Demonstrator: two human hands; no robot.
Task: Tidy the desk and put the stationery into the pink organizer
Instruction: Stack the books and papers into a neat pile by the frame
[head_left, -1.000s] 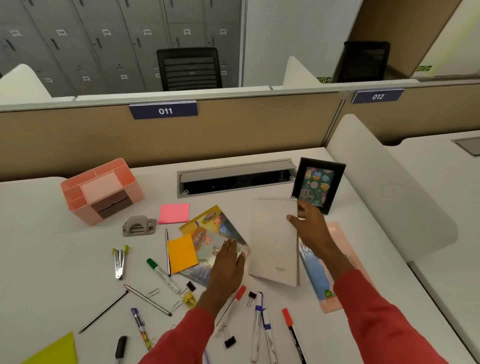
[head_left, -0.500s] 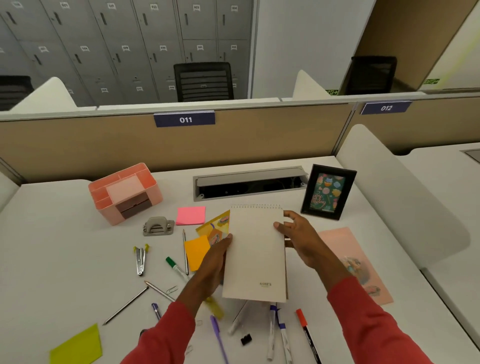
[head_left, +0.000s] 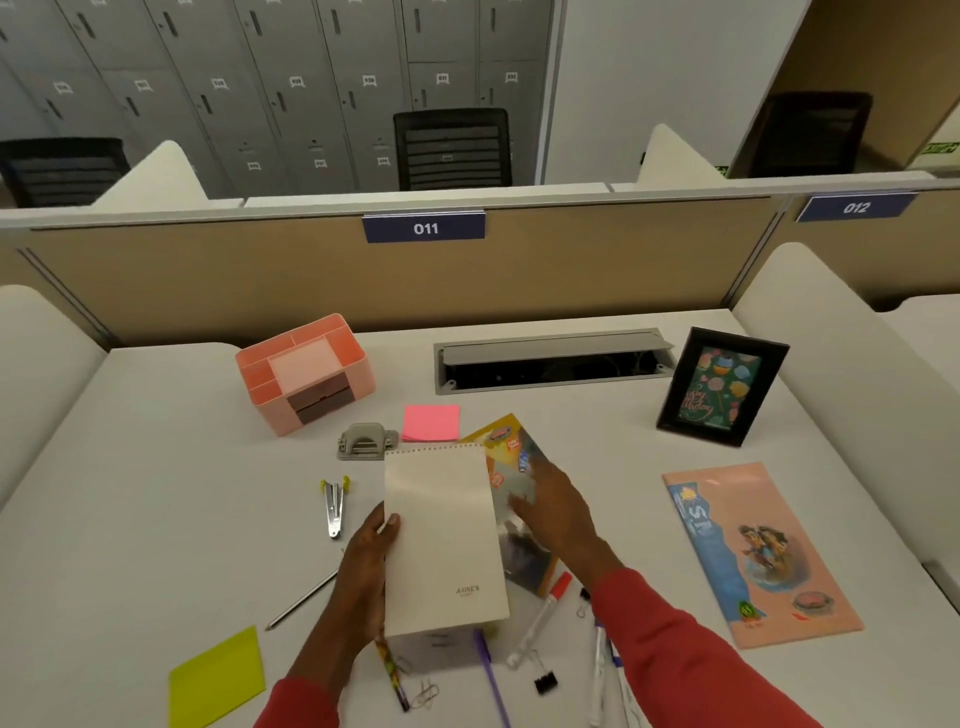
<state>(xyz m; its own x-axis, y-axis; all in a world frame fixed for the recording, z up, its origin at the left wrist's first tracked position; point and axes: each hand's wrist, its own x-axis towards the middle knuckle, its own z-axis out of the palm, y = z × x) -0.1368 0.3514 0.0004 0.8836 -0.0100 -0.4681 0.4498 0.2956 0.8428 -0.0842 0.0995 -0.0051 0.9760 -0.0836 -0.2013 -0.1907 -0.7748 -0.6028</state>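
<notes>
**Early stage of the tidy-up: notepad lifted, organizer not yet filled**

The left hand (head_left: 363, 566) holds a white spiral notepad (head_left: 441, 535) by its left edge, thumb on the cover and the other fingers hidden behind it; the pad is raised above the table (head_left: 156, 467), tilted toward the camera. The right hand (head_left: 556, 514) lies spread, palm down, on a colourful booklet (head_left: 511, 441) just to the right of the pad; its fingers are extended and grip nothing.

The pink organizer (head_left: 304, 371) stands at the far left of the table, well apart from both hands. Its open top compartments appear to hold no pens or clips, though the far ones are only partly visible.

Loose stationery remains scattered:
- a pink sticky-note pad (head_left: 430, 423) and a grey hole punch (head_left: 366, 441) just in front of the organizer;
- a staple remover (head_left: 335, 506) and a pencil (head_left: 301, 600) to the left;
- a yellow-green sticky note (head_left: 218, 675) at the near left;
- a red-capped marker (head_left: 540, 613), a purple pen (head_left: 491, 675), a patterned pen (head_left: 392, 675), paper clips (head_left: 426, 693) and a black binder clip (head_left: 545, 680) near the wrists.

A pink illustrated folder (head_left: 763, 556) lies at the right, and a black photo frame (head_left: 722, 387) stands behind it.

Judged from this layout, the task is barely begun: papers are being gathered, and nearly every small item has yet to go into the organizer.
</notes>
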